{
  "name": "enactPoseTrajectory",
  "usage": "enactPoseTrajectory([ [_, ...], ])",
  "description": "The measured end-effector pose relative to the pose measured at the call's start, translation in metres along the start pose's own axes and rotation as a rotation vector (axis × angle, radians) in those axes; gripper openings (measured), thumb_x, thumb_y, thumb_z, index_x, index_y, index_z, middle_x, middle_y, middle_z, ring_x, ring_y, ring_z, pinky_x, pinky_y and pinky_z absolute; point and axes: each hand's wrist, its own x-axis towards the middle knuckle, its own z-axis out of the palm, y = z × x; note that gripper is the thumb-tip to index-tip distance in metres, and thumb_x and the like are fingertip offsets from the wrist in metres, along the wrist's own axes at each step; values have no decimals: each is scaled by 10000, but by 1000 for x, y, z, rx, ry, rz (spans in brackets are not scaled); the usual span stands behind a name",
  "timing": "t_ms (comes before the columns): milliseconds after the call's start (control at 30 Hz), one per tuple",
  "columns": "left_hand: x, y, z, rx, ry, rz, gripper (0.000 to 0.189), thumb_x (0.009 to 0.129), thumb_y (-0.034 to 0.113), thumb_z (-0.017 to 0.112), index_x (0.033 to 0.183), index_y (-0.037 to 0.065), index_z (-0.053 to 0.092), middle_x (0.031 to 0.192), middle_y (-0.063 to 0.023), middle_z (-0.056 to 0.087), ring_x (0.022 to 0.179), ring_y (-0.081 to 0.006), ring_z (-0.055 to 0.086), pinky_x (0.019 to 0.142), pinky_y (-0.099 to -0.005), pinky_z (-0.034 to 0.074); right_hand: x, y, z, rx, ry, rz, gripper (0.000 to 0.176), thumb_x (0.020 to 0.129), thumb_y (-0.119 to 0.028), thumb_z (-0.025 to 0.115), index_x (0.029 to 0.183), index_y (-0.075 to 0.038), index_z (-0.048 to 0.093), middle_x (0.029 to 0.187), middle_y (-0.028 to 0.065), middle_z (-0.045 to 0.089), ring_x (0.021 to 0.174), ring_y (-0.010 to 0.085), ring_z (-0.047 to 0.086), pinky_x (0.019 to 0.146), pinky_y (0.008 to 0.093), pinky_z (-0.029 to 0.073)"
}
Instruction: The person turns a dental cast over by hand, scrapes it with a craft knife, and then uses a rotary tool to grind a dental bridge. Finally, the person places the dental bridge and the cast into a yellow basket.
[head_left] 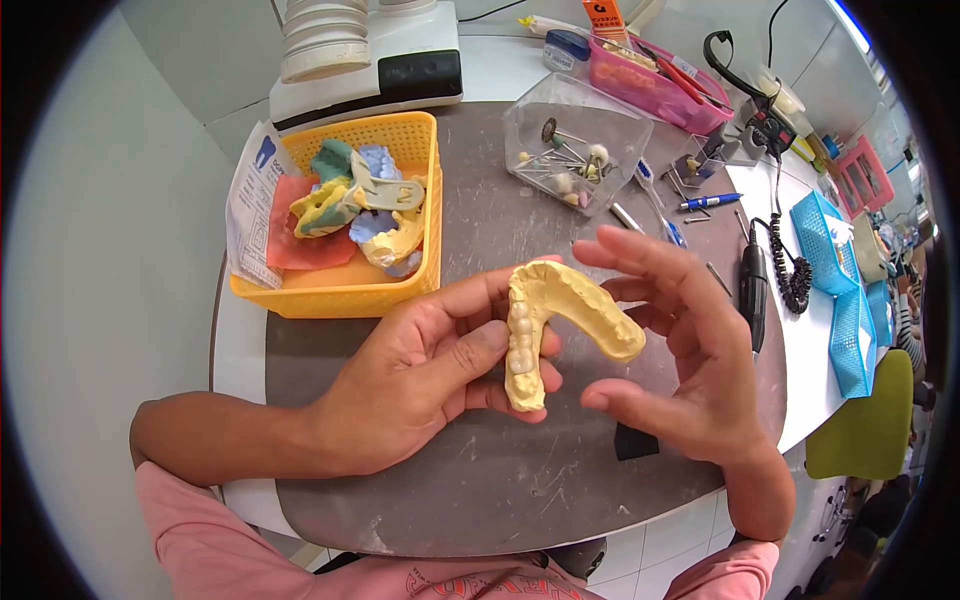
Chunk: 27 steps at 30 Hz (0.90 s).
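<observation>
Our left hand [415, 385] clamps a yellow, horseshoe-shaped plaster cast [575, 300] centrally; our right hand [690, 370] is spread at three o'clock. At ten, a yellow rectangular plastic basket [345, 303] holds coloured dental impressions [325, 207].

Head-worn view, facing forward and down, close over the desk [400, 510]

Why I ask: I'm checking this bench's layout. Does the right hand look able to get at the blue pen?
Probably yes: the right hand is open, near the cast, and the pen lies uncovered beyond its fingers. The toothbrush lies beside the pen, not over it.
</observation>
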Motion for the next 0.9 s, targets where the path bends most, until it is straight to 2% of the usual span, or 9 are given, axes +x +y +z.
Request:
enactPoseTrajectory([
  [33, 0, 0, -1, -1, 2, 0, 486, 1023, 181, 434, 1460, 35, 280, 1198, -117, 553, 1011, -183, 624, 809, -326, 569, 0, 2, 4, -44, -20, -45, 748, 737, -87, 791, 1374, 28, 414, 1316, 164, 540, 1130, 192, 574, 948, 327, 452],
  [67, 0, 0, -1, 18, 17, -37, 457, 1023, 178, 433, 1438, 30, 311, 1196, -120, 556, 1006, -181, 625, 789, -317, 563, -1, 5, 8, -109, 28, -111, 660, 722, -35, 779, 1316, 23, 497, 1239, 182, 596, 1079, 216, 620, 895, 318, 492],
  [100, 1, 1, -1, 36, 31, -75, 429, 1024, 175, 431, 1416, 25, 341, 1194, -123, 560, 1000, -179, 626, 769, -309, 557, 1, 5, 9, -107, 28, -110, 660, 722, -35, 779, 1316, 23, 497, 1239, 182, 596, 1079, 216, 620, 895, 318, 492],
  [167, 1, 2, -2, 32, 21, -87, 418, 1024, 186, 436, 1399, 18, 358, 1196, -119, 563, 1004, -173, 624, 771, -298, 551, 2, 5, 10, -406, 83, -318, 519, 720, -46, 779, 1203, 22, 602, 1127, 196, 650, 983, 239, 664, 807, 309, 530],
  [267, 2, 4, -1, -21, 0, -120, 415, 1023, 209, 443, 1378, 3, 377, 1193, -110, 569, 1004, -161, 620, 779, -280, 540, 1, 4, 9, -430, 133, -343, 439, 710, -69, 793, 1114, 28, 654, 1067, 212, 667, 941, 267, 679, 747, 313, 546],
  [433, 2, 3, 0, 44, 6, -138, 433, 1022, 245, 448, 1370, -4, 384, 1171, -97, 582, 977, -137, 611, 777, -254, 527, 1, 1, 7, -465, 112, -400, 456, 690, -59, 794, 1119, 14, 659, 1032, 191, 658, 897, 248, 672, 734, 314, 548],
  [533, 3, 3, -4, 49, -61, -137, 433, 1023, 253, 445, 1367, -4, 387, 1148, -94, 592, 971, -133, 614, 751, -244, 526, 1, 4, 7, -459, 116, -427, 447, 689, -24, 768, 1124, 2, 668, 983, 166, 642, 843, 226, 660, 709, 299, 543],
  [800, 3, 9, -1, 46, -99, -247, 440, 1014, 288, 464, 1327, -15, 402, 1139, -211, 609, 848, -184, 661, 638, -199, 525, 0, 2, 8, -440, 138, -409, 422, 696, 0, 734, 1116, 4, 688, 923, 138, 615, 756, 185, 629, 636, 272, 510],
  [900, 4, 9, -2, 62, -148, -256, 464, 1005, 303, 482, 1331, -17, 397, 1137, -210, 608, 852, -186, 661, 628, -194, 527, 0, 2, 8, -452, 138, -411, 424, 690, -16, 747, 1111, 2, 692, 911, 133, 614, 740, 179, 625, 623, 267, 503],
])
